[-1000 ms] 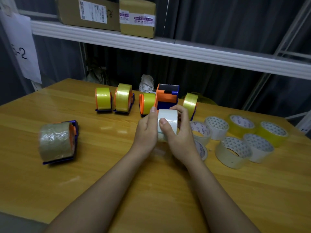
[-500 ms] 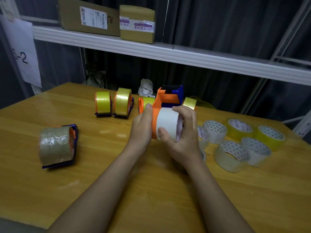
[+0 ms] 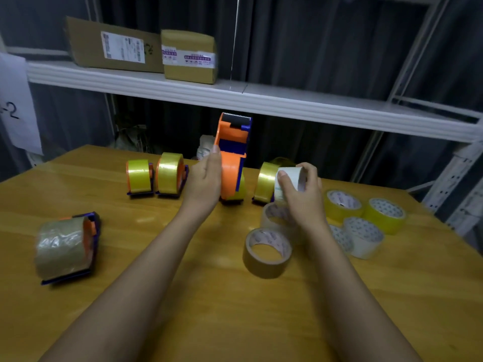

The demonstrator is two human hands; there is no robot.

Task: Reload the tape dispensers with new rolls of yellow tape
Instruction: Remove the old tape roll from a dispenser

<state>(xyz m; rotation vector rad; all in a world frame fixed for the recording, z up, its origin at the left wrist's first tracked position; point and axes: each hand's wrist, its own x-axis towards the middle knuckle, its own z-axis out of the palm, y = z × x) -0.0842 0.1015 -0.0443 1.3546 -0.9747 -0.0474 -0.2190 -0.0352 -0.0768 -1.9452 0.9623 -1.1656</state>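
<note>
My left hand [image 3: 205,182] holds an orange and blue tape dispenser [image 3: 232,155] upright above the table, its hub bare. Off to its right, my right hand [image 3: 300,194] grips a white empty tape core [image 3: 290,178]. Behind them stand loaded dispensers with yellow tape [image 3: 139,176] [image 3: 171,173] [image 3: 266,181]. New yellow rolls [image 3: 342,205] [image 3: 385,214] lie flat at the right.
A dispenser with brownish tape [image 3: 65,246] lies at the left of the wooden table [image 3: 209,309]. A brown roll [image 3: 266,253] and pale rolls [image 3: 363,236] lie near my right hand. A white shelf [image 3: 261,100] with cardboard boxes [image 3: 188,56] runs overhead.
The white core has come off the dispenser's hub and moved right in my right hand. My left hand has raised the dispenser upright. The camera has tilted up.
</note>
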